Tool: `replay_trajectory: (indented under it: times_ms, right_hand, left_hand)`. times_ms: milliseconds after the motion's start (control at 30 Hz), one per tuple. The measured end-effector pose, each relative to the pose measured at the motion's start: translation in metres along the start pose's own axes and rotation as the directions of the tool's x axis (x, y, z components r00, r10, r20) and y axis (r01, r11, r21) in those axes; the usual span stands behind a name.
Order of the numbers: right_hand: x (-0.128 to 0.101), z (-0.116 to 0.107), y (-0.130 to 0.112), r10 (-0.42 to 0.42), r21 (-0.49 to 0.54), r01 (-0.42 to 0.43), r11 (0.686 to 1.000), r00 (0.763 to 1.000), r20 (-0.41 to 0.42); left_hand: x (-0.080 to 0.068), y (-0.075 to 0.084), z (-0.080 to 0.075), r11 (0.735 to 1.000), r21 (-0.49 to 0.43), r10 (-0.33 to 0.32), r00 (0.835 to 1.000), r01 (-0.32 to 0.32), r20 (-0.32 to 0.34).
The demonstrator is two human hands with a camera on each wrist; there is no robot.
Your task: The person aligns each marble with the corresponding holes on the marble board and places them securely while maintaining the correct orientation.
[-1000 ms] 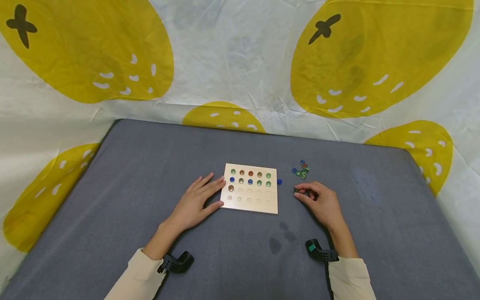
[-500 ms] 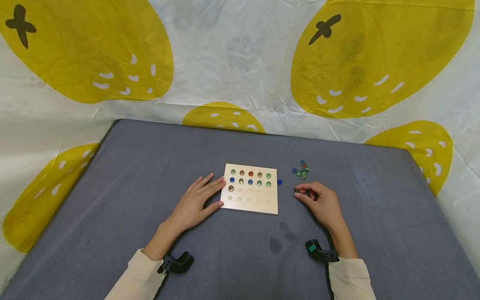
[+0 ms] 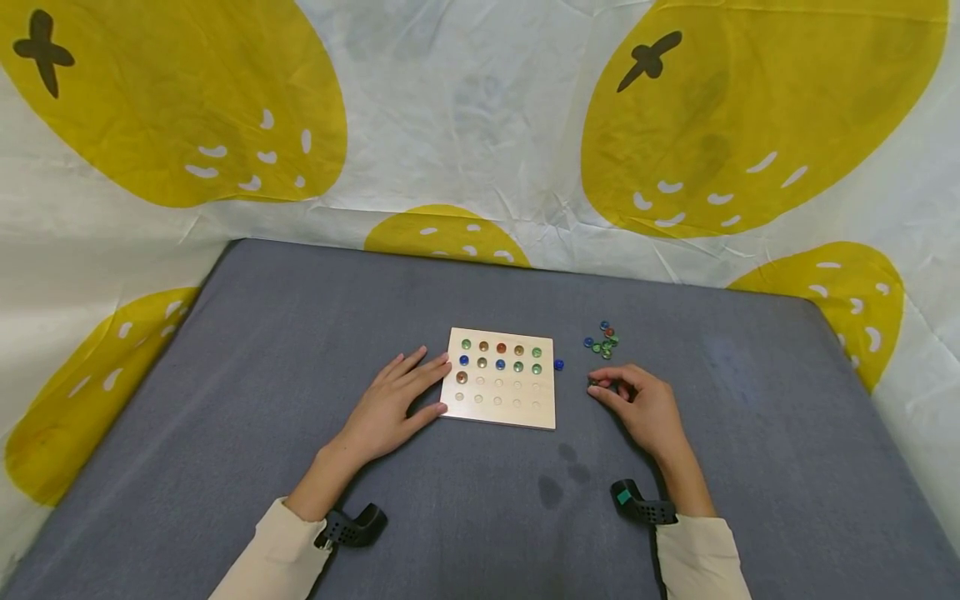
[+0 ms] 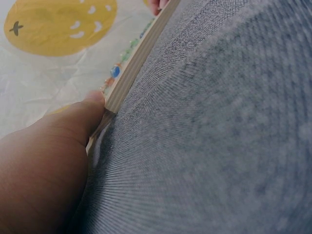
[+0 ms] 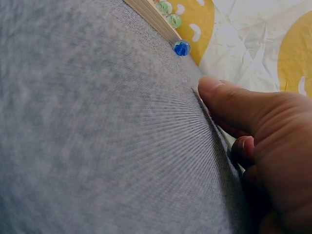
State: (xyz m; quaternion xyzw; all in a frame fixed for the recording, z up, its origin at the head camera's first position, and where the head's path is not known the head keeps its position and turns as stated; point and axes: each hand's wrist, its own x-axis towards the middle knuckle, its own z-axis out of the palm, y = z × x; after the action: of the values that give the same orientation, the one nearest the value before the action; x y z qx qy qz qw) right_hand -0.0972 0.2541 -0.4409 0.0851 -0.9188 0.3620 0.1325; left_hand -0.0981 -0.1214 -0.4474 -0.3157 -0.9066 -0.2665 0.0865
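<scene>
The wooden board (image 3: 501, 378) lies flat near the middle of the grey table (image 3: 262, 350), its far two rows of dimples filled with glass beads and one more bead seated at the left of the third row, so each bead sits in a hollow that keeps it from rolling. The left hand (image 3: 390, 406) lies flat against the board's left edge, fingers straight and thumb touching the near corner, a loose, open grip that seems meant to steady the board. To the board's right the right hand (image 3: 641, 404) rests on the table with fingers curled, thumb and forefinger pinched around something small and dark (image 3: 593, 382), probably a bead. A lone blue bead (image 3: 558, 364) sits just beside the board's right edge, and a little heap of beads (image 3: 602, 339) waits farther right, within easy reach of that hand.
</scene>
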Motion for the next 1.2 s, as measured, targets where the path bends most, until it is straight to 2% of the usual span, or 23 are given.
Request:
replay_trajectory:
  times_ms: [233, 467, 867, 1200]
  right_hand:
    - [-0.001, 0.001, -0.001, 0.008, 0.017, -0.008, 1.000, 1.000, 0.009]
    - [-0.001, -0.002, -0.008, 0.090, 0.069, -0.090, 0.994, 0.996, 0.002]
    - [0.007, -0.001, -0.031, 0.050, 0.096, -0.049, 0.994, 0.999, -0.010]
    - [0.013, 0.009, -0.052, 0.030, 0.184, -0.029, 0.982, 1.000, 0.000]
  left_hand:
    - [-0.002, -0.001, 0.002, 1.000, -0.004, 0.006, 1.000, -0.006, -0.008]
    - [0.000, 0.000, 0.004, 1.000, -0.010, 0.026, 1.000, -0.026, -0.015]
    - [0.001, 0.000, 0.004, 0.999, -0.010, 0.042, 0.999, -0.042, -0.022]
    - [-0.001, -0.001, 0.001, 1.000, -0.008, 0.022, 1.000, -0.022, -0.020]
